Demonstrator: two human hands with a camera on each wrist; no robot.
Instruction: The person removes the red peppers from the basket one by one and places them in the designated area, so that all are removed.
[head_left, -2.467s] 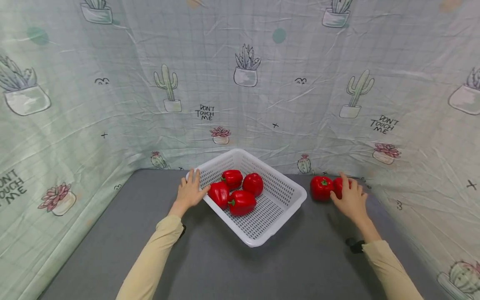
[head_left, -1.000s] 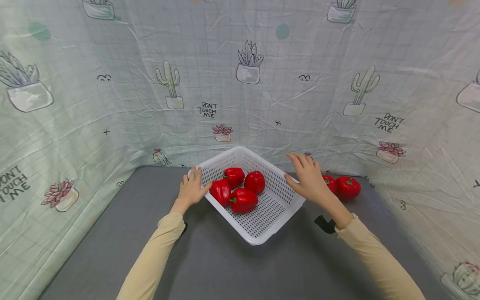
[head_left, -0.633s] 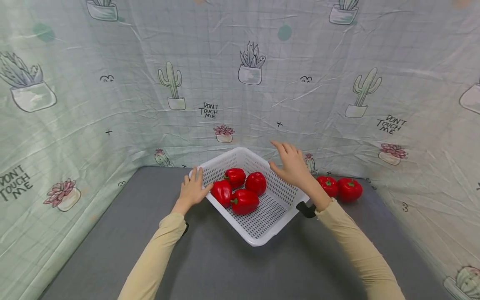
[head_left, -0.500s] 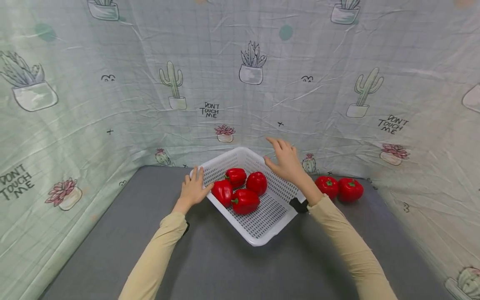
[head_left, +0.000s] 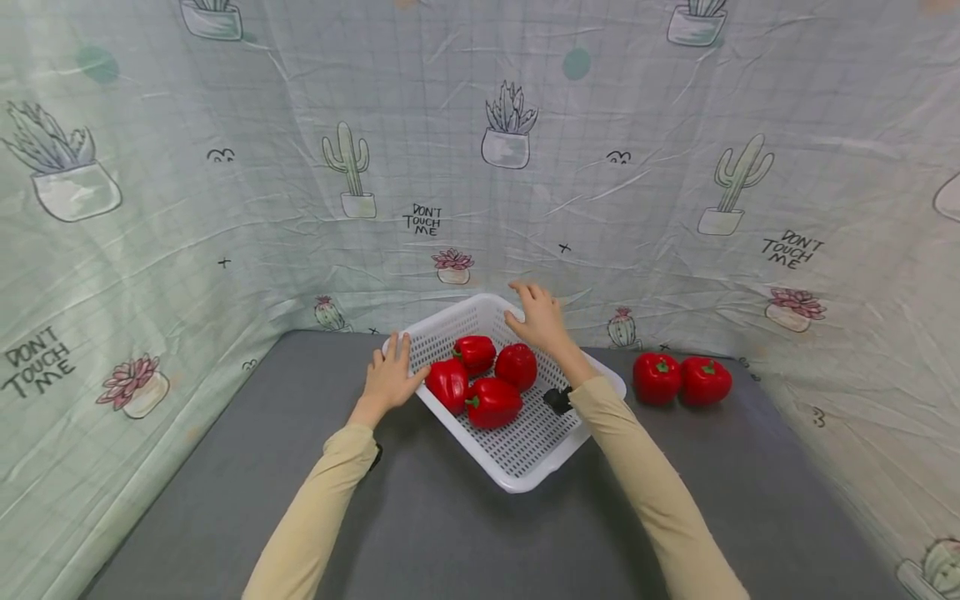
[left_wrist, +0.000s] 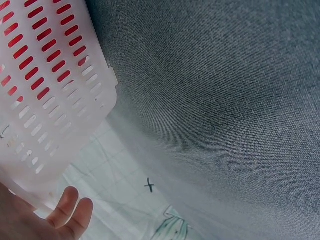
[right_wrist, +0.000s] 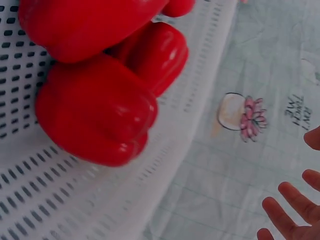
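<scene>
A white perforated plastic basket (head_left: 521, 482) stands cornerwise on the grey table. Several red bell peppers lie inside it, among them a front bell pepper (head_left: 493, 403) with a green stem and one at the right (head_left: 517, 367). My left hand (head_left: 386, 379) rests at the basket's left corner, fingers loosely extended and thumb by the rim. In the left wrist view two fingertips (left_wrist: 75, 215) show outside the basket wall. My right hand (head_left: 538, 321) hovers over the far right rim, its fingers spread and holding nothing; in the right wrist view its fingers (right_wrist: 285, 215) appear beyond the rim.
Two more red bell peppers, one nearer (head_left: 657, 379) and one farther right (head_left: 705, 382), sit side by side on the table (head_left: 465, 542) right of the basket. A cactus-print cloth (head_left: 555, 200) hangs behind and along both sides.
My right hand has left the outer right bell pepper and swung left over the basket's far rim. My left hand keeps its place. The whole head view has shifted slightly.
</scene>
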